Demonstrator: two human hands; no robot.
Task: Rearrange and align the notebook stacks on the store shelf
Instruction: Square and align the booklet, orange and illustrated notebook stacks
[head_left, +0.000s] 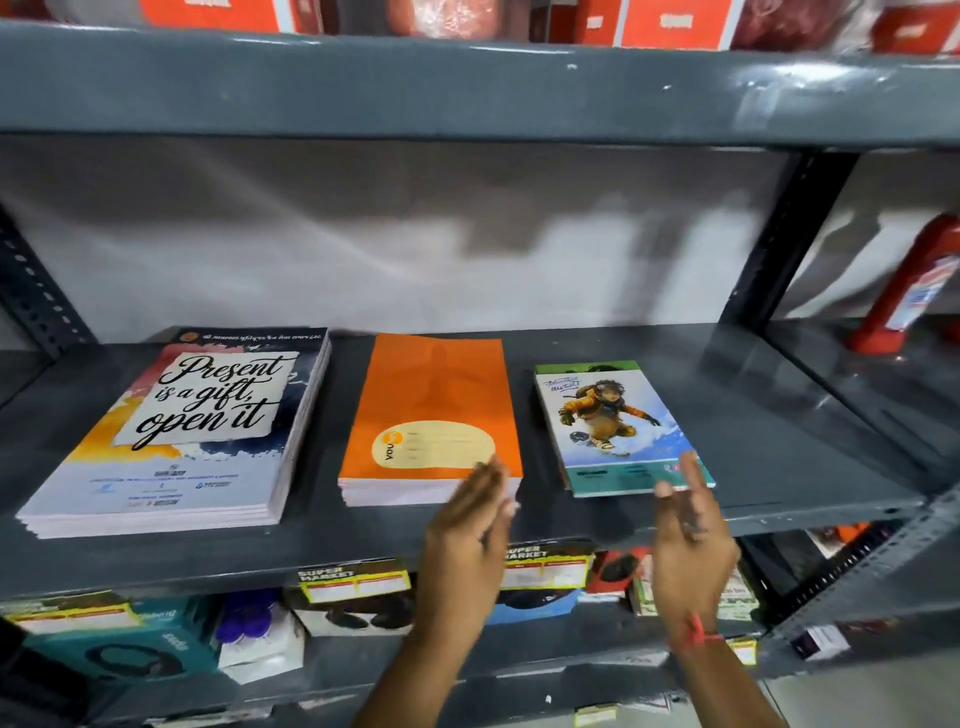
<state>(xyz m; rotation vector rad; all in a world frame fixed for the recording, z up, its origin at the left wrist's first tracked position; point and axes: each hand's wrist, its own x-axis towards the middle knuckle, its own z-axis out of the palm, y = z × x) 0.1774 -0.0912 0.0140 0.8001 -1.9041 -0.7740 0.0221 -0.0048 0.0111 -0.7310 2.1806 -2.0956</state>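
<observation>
Right hand (688, 525): open, fingers straight, palm facing inward, holding nothing. Fingertips overlap the near right corner of the small illustrated notebook stack (618, 428); can't tell if they touch it. Left hand (470, 530): also open and flat, empty, fingertips at the near right corner of the orange notebook stack (431, 421); contact unclear there too.

Both palms face each other, with the gap between the orange and illustrated stacks lying just ahead of them.

Key relation: the illustrated stack sits just ahead of the right hand, its long axis running front to back but skewed, far end leaning left, near end right. Right hand is nearer; likely squares it.

Orange stack looks roughly straight. Big "Present is a gift" stack (182, 431) sits well left, skewed too.

All three lie flat on the grey shelf (779, 415), spaced apart.
</observation>
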